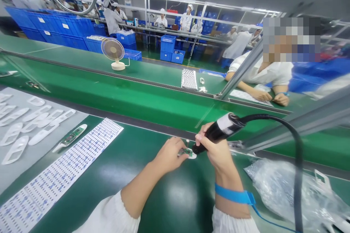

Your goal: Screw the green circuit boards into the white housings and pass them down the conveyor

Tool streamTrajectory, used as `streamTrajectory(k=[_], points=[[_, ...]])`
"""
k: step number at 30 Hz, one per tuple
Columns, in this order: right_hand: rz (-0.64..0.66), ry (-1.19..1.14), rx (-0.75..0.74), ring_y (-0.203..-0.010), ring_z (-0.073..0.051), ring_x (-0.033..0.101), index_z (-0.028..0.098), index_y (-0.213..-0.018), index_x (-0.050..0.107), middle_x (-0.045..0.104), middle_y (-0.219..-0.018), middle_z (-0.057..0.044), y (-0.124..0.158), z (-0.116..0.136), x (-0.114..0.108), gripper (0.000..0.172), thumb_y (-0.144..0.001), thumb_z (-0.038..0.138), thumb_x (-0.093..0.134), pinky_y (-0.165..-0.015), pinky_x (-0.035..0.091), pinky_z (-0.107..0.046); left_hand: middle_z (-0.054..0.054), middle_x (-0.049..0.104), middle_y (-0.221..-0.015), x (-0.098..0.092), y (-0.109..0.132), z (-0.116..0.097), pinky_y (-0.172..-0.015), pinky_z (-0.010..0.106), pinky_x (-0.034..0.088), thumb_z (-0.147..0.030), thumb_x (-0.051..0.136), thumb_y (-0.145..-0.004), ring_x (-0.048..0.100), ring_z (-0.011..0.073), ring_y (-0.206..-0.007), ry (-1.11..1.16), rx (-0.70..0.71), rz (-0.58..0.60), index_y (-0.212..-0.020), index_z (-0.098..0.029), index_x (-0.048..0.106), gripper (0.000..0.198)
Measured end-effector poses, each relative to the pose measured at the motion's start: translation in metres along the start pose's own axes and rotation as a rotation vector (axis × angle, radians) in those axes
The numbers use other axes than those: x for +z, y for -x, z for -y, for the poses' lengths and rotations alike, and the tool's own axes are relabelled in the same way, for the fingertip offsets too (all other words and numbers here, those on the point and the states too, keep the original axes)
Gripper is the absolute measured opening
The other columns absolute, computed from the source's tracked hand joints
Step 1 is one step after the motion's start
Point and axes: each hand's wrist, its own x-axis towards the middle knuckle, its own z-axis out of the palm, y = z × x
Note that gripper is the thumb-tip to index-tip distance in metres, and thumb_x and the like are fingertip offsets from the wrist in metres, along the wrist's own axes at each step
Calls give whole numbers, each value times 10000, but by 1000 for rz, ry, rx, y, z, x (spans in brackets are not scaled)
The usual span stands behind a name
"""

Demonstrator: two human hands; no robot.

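Near the far edge of the green table, my left hand [171, 153] grips a small white casing with a green circuit board [189, 153] in it. My right hand [214, 149] is wrapped round a black cylindrical power tool [218, 133] with a cable at its back. The tool slants down to the left, its front end close to the right side of the board; whether it touches cannot be made out. A blue band [233, 193] circles my right wrist.
Left lie a printed sheet [62, 171], another board in a casing [71, 137] and several white frames [18, 149]. Plastic bags [284, 185] lie at the right. Beyond a green conveyor [131, 98] are a fan [113, 49], a metal post and a person's hands [262, 95].
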Motion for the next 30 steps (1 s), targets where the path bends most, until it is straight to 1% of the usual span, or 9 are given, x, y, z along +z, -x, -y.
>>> streamTrajectory(k=[3, 5, 10, 13, 16, 20, 23, 27, 30], points=[[-49, -99, -15, -499, -144, 545, 229, -860, 567, 548, -638, 60, -1, -4, -2, 258, -739, 267, 791, -535, 443, -305, 33, 627, -924, 0, 0, 0, -824, 354, 454, -243, 687, -855, 578, 223, -899, -3, -5, -9, -863, -201, 574, 121], [-151, -197, -65, -479, -143, 535, 228, -905, 580, 542, -616, 63, -3, -4, -7, 252, -752, 280, 774, -517, 434, -300, 36, 629, -918, 0, 1, 1, -827, 357, 458, -258, 675, -867, 578, 227, -912, -7, -15, -5, -888, -200, 583, 111], [-624, -274, -284, -474, -135, 517, 208, -823, 601, 520, -569, 60, -4, 7, -36, 225, -716, 269, 790, -484, 435, -282, 47, 650, -968, 3, 0, 7, -830, 364, 474, -292, 632, -901, 592, 232, -939, -44, -15, 2, -912, -207, 603, 91], [-876, -243, -320, -467, -129, 512, 198, -765, 600, 535, -585, 55, -4, 10, -51, 260, -662, 255, 832, -463, 433, -280, 50, 660, -987, -3, -24, 21, -821, 355, 485, -318, 625, -907, 598, 226, -928, -105, 16, -39, -929, -210, 620, 110], [-1034, -214, -279, -461, -145, 529, 192, -787, 601, 555, -562, 52, -4, 4, -57, 295, -656, 291, 846, -477, 446, -296, 39, 668, -942, -20, -72, 43, -828, 342, 493, -334, 659, -875, 611, 219, -899, -184, -32, -120, -901, -214, 641, 123], [-1109, -137, -250, -477, -157, 555, 176, -830, 603, 580, -550, 43, -6, -5, -57, 321, -684, 345, 834, -517, 464, -303, 79, 665, -931, -49, -140, 76, -846, 378, 495, -372, 630, -877, 617, 255, -910, -249, -144, -233, -888, -187, 657, 187], [-1095, -127, -239, -489, -156, 563, 170, -860, 601, 592, -554, 37, -7, -8, -57, 347, -697, 378, 827, -541, 471, -302, 117, 660, -922, -63, -169, 96, -833, 409, 495, -375, 632, -858, 617, 289, -899, -277, -223, -302, -846, -163, 666, 216], [-1088, -134, -196, -516, -166, 577, 165, -897, 599, 603, -546, 27, -7, -12, -58, 386, -695, 402, 829, -567, 476, -306, 130, 665, -942, -68, -173, 99, -838, 424, 499, -414, 662, -822, 616, 313, -930, -259, -252, -379, -870, -158, 666, 260], [-1110, -115, -197, -525, -170, 582, 164, -904, 602, 611, -554, 23, -7, -14, -58, 389, -697, 403, 828, -584, 481, -315, 142, 642, -1108, -59, -148, 81, -914, 436, 478, -452, 567, -887, 585, 313, -1062, -218, -207, -482, -1033, -160, 633, 333]])
